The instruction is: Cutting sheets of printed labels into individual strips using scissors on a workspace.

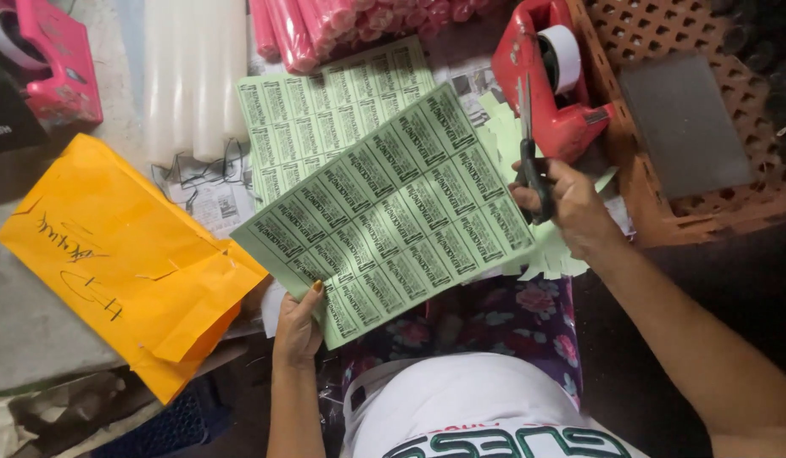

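My left hand (298,329) pinches the near edge of a pale green sheet of printed labels (393,212), holding it tilted above my lap. My right hand (571,208) grips a pair of black-handled scissors (528,140), blades pointing away, at the sheet's right edge. A second green label sheet (299,127) lies flat underneath, further away. Cut green strips (558,259) show under my right hand.
A red tape dispenser (550,80) stands just beyond the scissors, beside an orange plastic crate (656,203). An orange envelope (121,254) lies at left. White tubes (193,76) and pink rolls (325,25) lie at the far side, with a pink tape dispenser (49,64) at top left.
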